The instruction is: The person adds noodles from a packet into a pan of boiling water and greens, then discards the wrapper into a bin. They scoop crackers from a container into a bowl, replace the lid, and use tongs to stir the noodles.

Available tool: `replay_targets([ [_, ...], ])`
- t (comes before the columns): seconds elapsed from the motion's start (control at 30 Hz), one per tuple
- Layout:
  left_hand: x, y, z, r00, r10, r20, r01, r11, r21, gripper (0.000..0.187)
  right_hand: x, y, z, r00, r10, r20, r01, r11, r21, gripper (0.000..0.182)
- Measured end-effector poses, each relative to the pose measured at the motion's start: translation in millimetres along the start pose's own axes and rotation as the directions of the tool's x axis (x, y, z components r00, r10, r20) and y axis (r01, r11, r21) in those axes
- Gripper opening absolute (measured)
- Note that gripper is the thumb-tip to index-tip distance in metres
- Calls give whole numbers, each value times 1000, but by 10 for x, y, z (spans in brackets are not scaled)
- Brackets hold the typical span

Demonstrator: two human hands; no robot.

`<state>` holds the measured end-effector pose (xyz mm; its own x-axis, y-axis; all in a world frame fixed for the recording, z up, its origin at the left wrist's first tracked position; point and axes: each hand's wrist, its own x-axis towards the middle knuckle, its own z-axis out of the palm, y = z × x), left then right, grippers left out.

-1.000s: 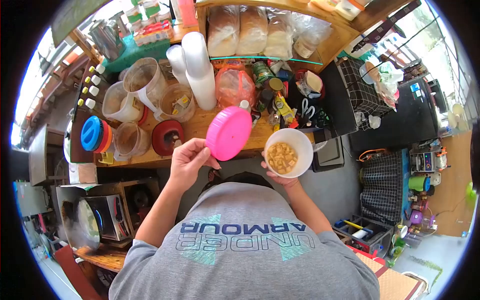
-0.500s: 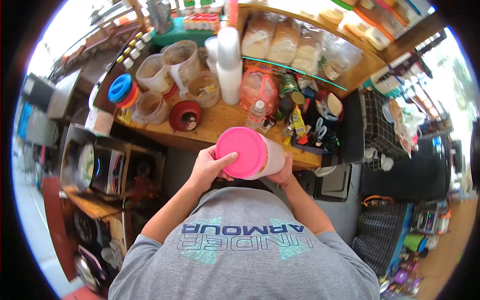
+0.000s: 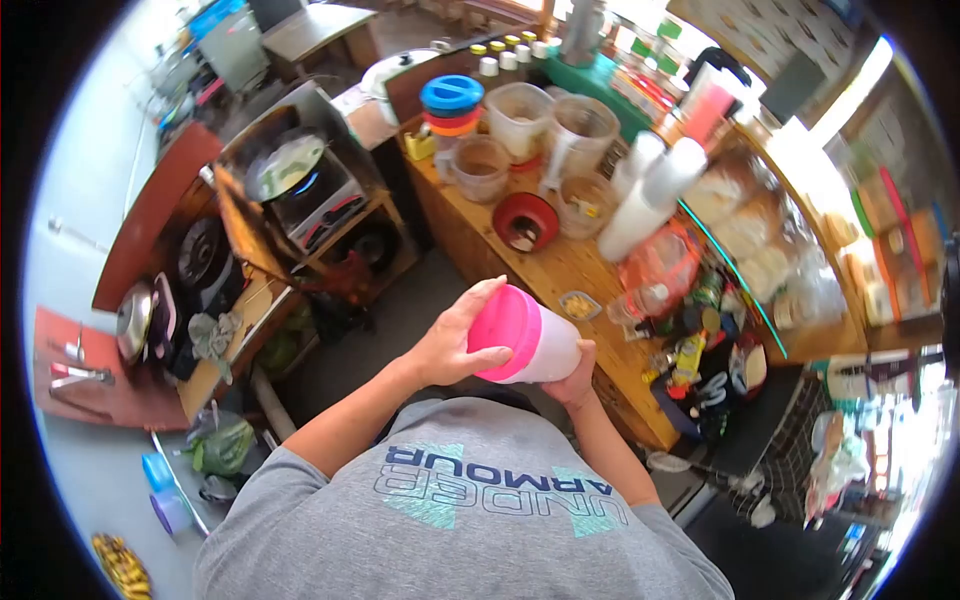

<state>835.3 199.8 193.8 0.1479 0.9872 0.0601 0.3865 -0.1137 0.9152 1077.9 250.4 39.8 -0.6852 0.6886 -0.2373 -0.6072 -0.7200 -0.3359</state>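
A whitish cylindrical container (image 3: 553, 346) with a pink lid (image 3: 507, 325) is tilted in front of my chest. My left hand (image 3: 450, 337) has its fingers and thumb round the pink lid. At the container's base end, my right hand (image 3: 574, 379) grips its side, most of the fingers hidden. Beyond the container lies the wooden counter (image 3: 553, 277), with a small clear dish (image 3: 579, 305) of yellowish bits, a red bowl (image 3: 525, 222) and a clear plastic bottle (image 3: 640, 302) on it.
Plastic pitchers (image 3: 583, 130), a blue-lidded jug (image 3: 452, 97) and stacked cups (image 3: 652, 198) stand farther back. A box of bottles and scissors (image 3: 712, 388) is at right. To the left, a pan (image 3: 287, 165) sits over a blue flame on a stove. Bananas (image 3: 121, 567) lie lower left.
The view has turned left, so the stove and sink side show more. My left hand has spread round the lid's edge, and the lid now faces more to the left.
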Motion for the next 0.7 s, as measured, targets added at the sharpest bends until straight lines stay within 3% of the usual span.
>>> replay_targets([
  [0.17,-184,-150,-506,982,155,-105,-142,982,123,112,386,245,550,1000,15,-26,-18,992,-125,67],
  [0.23,-280,-150,-770,981,149,-127,-125,976,178,116,579,371,721,994,84,-74,-93,987,-132,71],
  [0.33,-458,-153,-1252,984,123,-132,-84,961,265,113,963,622,918,985,170,-11,-169,970,-176,78],
  [0.43,-651,-447,-1800,972,105,-212,-49,966,255,106,1343,978,1378,965,256,-57,-262,946,-191,72],
  [0.57,-945,-717,-2520,939,97,-331,-12,968,249,101,1951,1580,1829,964,265,-34,-264,931,-252,70],
  [0.63,-1060,-890,-2838,883,50,-467,78,965,252,99,2275,1851,1971,980,198,-34,-196,906,-374,75],
  [0.7,-1185,-1006,-3101,851,85,-518,102,941,323,97,2603,2084,2023,966,257,33,-226,899,-375,77],
])
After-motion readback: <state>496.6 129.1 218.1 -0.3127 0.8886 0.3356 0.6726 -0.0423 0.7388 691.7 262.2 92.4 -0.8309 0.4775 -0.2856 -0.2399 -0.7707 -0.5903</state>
